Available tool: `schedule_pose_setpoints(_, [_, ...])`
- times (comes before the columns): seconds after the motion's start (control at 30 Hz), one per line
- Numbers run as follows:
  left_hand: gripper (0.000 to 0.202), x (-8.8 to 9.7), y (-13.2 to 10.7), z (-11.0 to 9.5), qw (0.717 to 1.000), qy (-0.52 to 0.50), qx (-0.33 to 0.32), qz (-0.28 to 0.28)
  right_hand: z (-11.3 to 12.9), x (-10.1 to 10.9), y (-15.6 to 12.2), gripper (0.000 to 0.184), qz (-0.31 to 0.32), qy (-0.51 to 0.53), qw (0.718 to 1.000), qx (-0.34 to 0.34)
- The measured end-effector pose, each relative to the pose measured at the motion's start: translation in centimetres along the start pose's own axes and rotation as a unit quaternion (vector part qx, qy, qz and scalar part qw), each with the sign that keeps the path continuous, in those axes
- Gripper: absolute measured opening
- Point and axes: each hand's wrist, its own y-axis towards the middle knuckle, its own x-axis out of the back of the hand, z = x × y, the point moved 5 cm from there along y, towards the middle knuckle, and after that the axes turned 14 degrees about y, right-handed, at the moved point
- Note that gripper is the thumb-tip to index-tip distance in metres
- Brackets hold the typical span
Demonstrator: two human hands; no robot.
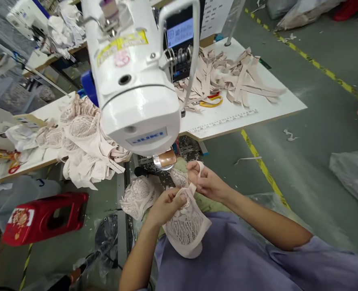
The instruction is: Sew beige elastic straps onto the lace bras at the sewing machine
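Observation:
A beige lace bra (187,226) hangs in front of me, below the head of a white sewing machine (139,109). One cup lies over my lap, while the other lace cup (139,196) rests further left beside the machine bed. My left hand (168,206) is closed on the bra, its thumb pressing near the upper edge of the nearer cup. Just right of it, my right hand (207,182) pinches a narrow beige strap (201,167), which loops up past the fingers. Whether this strap is joined to the bra is hidden by the fingers.
Beige fabric strips (227,76) and yellow-handled scissors (211,102) lie on the right tabletop (270,109), near a printed ruler (224,121). More bras (84,133) are heaped on the left. A red plastic container (45,218) stands low at left.

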Motion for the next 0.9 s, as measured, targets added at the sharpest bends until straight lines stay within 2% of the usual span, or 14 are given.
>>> schedule_pose_setpoints(0.17, [0.042, -1.0, 0.4, 0.7, 0.998, 0.036, -0.012, 0.049, -0.6, 1.4, 0.1, 0.053, -0.037, 0.112, 0.993, -0.013])
schedule_pose_setpoints(0.23, [0.043, -0.6, 0.5, 0.6, 0.998, 0.057, -0.02, 0.001, -1.6, 2.0, -0.1, 0.05, -0.065, 0.172, 0.981, -0.056])
schedule_pose_setpoints(0.3, [0.042, 0.1, 0.4, 0.1, 0.992, 0.096, -0.034, -0.076, -3.2, 2.2, -0.7, 0.049, -0.083, 0.198, 0.963, -0.161])
schedule_pose_setpoints(0.37, [0.041, 0.3, 0.3, -0.3, 0.982, 0.145, -0.04, -0.111, -4.3, 2.3, -1.4, 0.05, -0.092, 0.168, 0.949, -0.251])
schedule_pose_setpoints(0.4, [0.04, 0.3, 0.3, -0.4, 0.979, 0.166, -0.036, -0.116, -4.5, 2.3, -1.6, 0.048, -0.098, 0.14, 0.948, -0.269])
schedule_pose_setpoints(0.47, [0.041, 0.2, 0.3, -0.6, 0.974, 0.194, -0.022, -0.114, -3.7, 2.4, -1.4, 0.039, -0.11, 0.071, 0.96, -0.248])
schedule_pose_setpoints(0.6, [0.043, 0.8, 0.1, -0.6, 0.969, 0.205, -0.01, -0.137, 0.6, 3.3, -0.1, 0.027, -0.144, -0.037, 0.985, -0.09])
schedule_pose_setpoints(0.67, [0.042, 1.3, 0.0, -0.6, 0.966, 0.209, -0.003, -0.154, 2.8, 3.5, 0.2, 0.024, -0.135, -0.058, 0.988, -0.043])
schedule_pose_setpoints(0.77, [0.042, 1.8, 0.0, -0.6, 0.961, 0.225, 0.0, -0.159, 4.1, 2.2, 0.3, 0.022, -0.031, -0.138, 0.986, -0.087])
schedule_pose_setpoints(0.83, [0.043, 1.9, 0.2, -0.8, 0.96, 0.231, -0.004, -0.155, 4.1, 0.6, 0.2, 0.02, 0.045, -0.247, 0.962, -0.106])
schedule_pose_setpoints(0.9, [0.042, 1.9, 0.3, -1.0, 0.962, 0.232, -0.005, -0.146, 4.0, -1.0, 0.3, 0.021, 0.089, -0.343, 0.932, -0.081])
